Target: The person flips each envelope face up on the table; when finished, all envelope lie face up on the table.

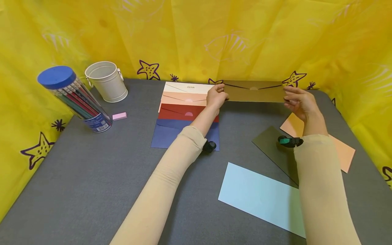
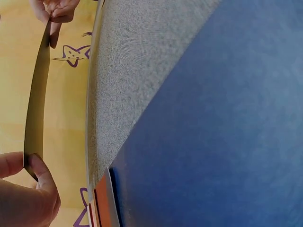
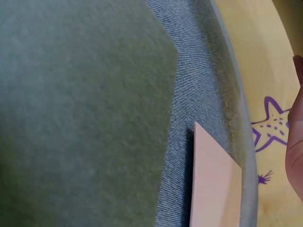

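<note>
A brown envelope with a pointed flap is held up off the table at the back, stretched between both hands. My left hand pinches its left end, and my right hand grips the right end. From the left wrist, the brown envelope shows edge-on, slightly bowed, thumb and fingers on either side of it. Below the left hand lies an overlapping row of envelopes: white, peach, red and blue. In the right wrist view only part of the right hand shows.
On the right lie a dark green envelope, an orange-peach envelope partly behind the right arm, and a light blue envelope. A blue-lidded pencil tub, a white bucket and a pink eraser stand at left.
</note>
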Demonstrator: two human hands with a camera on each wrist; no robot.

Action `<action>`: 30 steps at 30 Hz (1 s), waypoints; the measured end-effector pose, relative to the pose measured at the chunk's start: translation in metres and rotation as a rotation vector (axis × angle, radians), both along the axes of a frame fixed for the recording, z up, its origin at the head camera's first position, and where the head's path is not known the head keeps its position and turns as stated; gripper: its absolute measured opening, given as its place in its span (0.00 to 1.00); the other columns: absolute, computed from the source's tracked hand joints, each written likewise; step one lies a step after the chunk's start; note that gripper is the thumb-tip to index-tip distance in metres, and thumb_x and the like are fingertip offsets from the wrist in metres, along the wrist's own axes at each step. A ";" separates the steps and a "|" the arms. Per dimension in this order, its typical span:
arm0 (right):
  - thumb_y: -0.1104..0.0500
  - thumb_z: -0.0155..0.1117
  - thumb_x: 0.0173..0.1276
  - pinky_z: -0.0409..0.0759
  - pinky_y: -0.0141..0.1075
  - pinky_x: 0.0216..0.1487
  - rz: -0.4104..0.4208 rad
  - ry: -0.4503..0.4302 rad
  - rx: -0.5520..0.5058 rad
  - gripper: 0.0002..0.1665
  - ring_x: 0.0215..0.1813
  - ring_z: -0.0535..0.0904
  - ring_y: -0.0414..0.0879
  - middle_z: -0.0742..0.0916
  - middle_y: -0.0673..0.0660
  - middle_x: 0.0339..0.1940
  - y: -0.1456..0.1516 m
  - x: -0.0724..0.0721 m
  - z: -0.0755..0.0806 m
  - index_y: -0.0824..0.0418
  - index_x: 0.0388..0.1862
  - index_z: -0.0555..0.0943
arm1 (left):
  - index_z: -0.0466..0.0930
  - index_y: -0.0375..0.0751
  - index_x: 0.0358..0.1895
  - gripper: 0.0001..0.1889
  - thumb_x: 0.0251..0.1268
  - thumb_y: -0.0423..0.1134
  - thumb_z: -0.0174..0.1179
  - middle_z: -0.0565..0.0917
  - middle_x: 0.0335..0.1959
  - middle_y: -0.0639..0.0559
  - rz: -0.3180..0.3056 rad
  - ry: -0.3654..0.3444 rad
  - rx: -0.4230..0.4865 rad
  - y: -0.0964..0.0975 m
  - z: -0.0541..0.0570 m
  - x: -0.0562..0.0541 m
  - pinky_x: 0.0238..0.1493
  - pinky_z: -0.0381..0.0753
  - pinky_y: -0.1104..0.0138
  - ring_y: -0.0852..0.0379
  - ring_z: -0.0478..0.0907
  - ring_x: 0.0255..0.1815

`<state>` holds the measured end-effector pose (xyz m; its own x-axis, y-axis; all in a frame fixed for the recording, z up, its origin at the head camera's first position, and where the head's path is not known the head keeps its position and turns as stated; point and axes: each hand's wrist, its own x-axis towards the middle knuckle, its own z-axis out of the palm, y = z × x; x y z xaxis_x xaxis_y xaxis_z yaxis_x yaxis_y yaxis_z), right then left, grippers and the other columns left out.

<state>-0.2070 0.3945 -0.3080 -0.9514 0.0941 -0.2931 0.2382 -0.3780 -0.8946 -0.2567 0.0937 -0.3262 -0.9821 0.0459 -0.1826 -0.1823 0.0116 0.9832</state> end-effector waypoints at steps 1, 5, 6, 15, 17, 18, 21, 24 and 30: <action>0.73 0.60 0.67 0.86 0.33 0.32 -0.011 -0.004 0.001 0.18 0.26 0.84 0.44 0.87 0.50 0.35 0.000 0.000 -0.001 0.56 0.49 0.86 | 0.74 0.39 0.64 0.28 0.56 0.25 0.60 0.80 0.63 0.45 0.005 -0.009 0.004 0.000 -0.001 0.000 0.51 0.79 0.70 0.51 0.76 0.63; 0.73 0.62 0.65 0.86 0.32 0.33 -0.036 -0.030 0.005 0.16 0.28 0.85 0.44 0.87 0.52 0.32 0.000 -0.002 -0.003 0.57 0.45 0.87 | 0.75 0.34 0.58 0.23 0.57 0.29 0.65 0.83 0.57 0.41 0.040 -0.032 -0.019 0.000 -0.002 -0.001 0.49 0.79 0.71 0.51 0.80 0.54; 0.73 0.62 0.65 0.86 0.32 0.33 -0.039 -0.037 0.002 0.15 0.29 0.86 0.44 0.88 0.52 0.30 -0.001 -0.002 -0.004 0.58 0.43 0.88 | 0.76 0.33 0.57 0.22 0.57 0.30 0.66 0.83 0.56 0.41 0.047 -0.035 -0.029 0.000 -0.002 -0.001 0.47 0.79 0.71 0.51 0.81 0.52; 0.73 0.65 0.62 0.86 0.30 0.34 -0.079 -0.126 0.017 0.11 0.31 0.87 0.42 0.90 0.51 0.29 -0.004 -0.007 -0.007 0.60 0.32 0.89 | 0.83 0.36 0.54 0.18 0.59 0.27 0.61 0.84 0.56 0.43 0.078 -0.050 -0.137 0.002 -0.002 -0.001 0.49 0.79 0.68 0.50 0.79 0.56; 0.73 0.65 0.63 0.86 0.30 0.34 -0.086 -0.144 0.027 0.11 0.31 0.87 0.41 0.90 0.51 0.28 -0.005 -0.007 -0.008 0.59 0.30 0.89 | 0.84 0.37 0.54 0.18 0.61 0.26 0.58 0.84 0.57 0.44 0.084 -0.058 -0.160 0.003 -0.002 -0.001 0.46 0.77 0.69 0.49 0.77 0.57; 0.73 0.65 0.63 0.86 0.30 0.34 -0.089 -0.152 0.031 0.11 0.31 0.87 0.41 0.90 0.51 0.28 -0.006 -0.007 -0.008 0.59 0.30 0.89 | 0.84 0.37 0.54 0.18 0.61 0.26 0.56 0.83 0.57 0.45 0.087 -0.063 -0.172 0.003 -0.002 -0.001 0.44 0.76 0.70 0.49 0.77 0.57; 0.72 0.66 0.62 0.86 0.29 0.34 -0.100 -0.176 0.043 0.10 0.30 0.87 0.41 0.89 0.51 0.27 -0.008 -0.008 -0.008 0.59 0.30 0.89 | 0.84 0.38 0.54 0.19 0.62 0.26 0.54 0.83 0.58 0.46 0.100 -0.067 -0.201 0.004 -0.002 -0.001 0.42 0.72 0.72 0.50 0.75 0.58; 0.71 0.67 0.62 0.86 0.28 0.34 -0.115 -0.202 0.062 0.09 0.29 0.87 0.41 0.89 0.51 0.25 -0.009 -0.009 -0.009 0.58 0.30 0.89 | 0.85 0.39 0.53 0.19 0.63 0.26 0.51 0.84 0.58 0.47 0.113 -0.056 -0.232 0.005 -0.002 0.000 0.45 0.74 0.70 0.50 0.75 0.59; 0.70 0.66 0.63 0.85 0.27 0.33 -0.127 -0.230 0.098 0.12 0.27 0.87 0.40 0.89 0.50 0.23 -0.011 -0.009 -0.009 0.57 0.24 0.89 | 0.85 0.40 0.54 0.18 0.66 0.28 0.50 0.83 0.59 0.48 0.091 -0.020 -0.285 0.008 0.000 0.002 0.54 0.78 0.64 0.49 0.76 0.61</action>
<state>-0.2164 0.3831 -0.3168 -0.8398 0.2475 -0.4832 0.3951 -0.3319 -0.8566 -0.2545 0.1014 -0.3264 -0.9758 -0.0984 -0.1951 -0.2149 0.2697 0.9387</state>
